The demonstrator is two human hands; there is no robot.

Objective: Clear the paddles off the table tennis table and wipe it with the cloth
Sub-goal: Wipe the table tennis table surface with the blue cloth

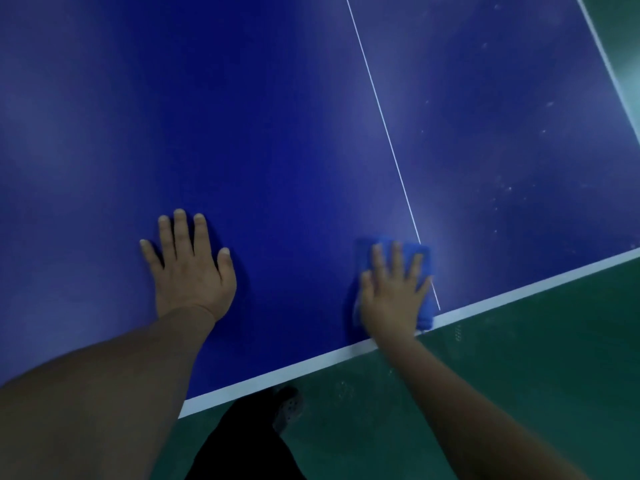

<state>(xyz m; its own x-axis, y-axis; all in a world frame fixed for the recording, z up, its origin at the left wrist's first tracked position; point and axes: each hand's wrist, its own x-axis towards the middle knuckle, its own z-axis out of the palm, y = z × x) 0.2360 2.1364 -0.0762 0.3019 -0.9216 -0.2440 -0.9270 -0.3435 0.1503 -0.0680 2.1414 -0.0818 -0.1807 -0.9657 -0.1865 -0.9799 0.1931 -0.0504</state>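
Head view. Cloth (425,258): blue, folded to a rough rectangle, soft nap, lying on the table tennis table (277,133) at its near white edge band, just beside the thin white centre line (384,123). Right hand (393,292) flat on it, fingers straight and spread. Left hand (190,268) flat on bare tabletop, fingers straight. Surface smooth matte blue, pale specks toward the right. Green floor (519,358) below; dark trouser leg, perforated shoe (289,407).
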